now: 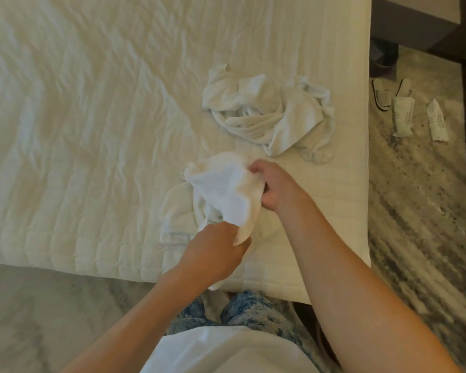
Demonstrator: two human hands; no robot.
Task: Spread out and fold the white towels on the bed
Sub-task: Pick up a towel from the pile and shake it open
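Note:
A crumpled white towel (226, 192) is lifted just above the bed (78, 130) near its front right corner. My left hand (215, 254) grips the towel's near lower edge. My right hand (275, 187) pinches its far right edge. Under the held towel lies a flat folded white towel (176, 214), partly hidden. Farther back, a heap of crumpled white towels (272, 114) rests near the bed's right edge.
The bed's quilted white cover stretches wide to the left. On the patterned carpet to the right lie a pair of slippers (385, 92) and two wrapped packets (420, 119). A dark piece of furniture (414, 20) stands at the top right.

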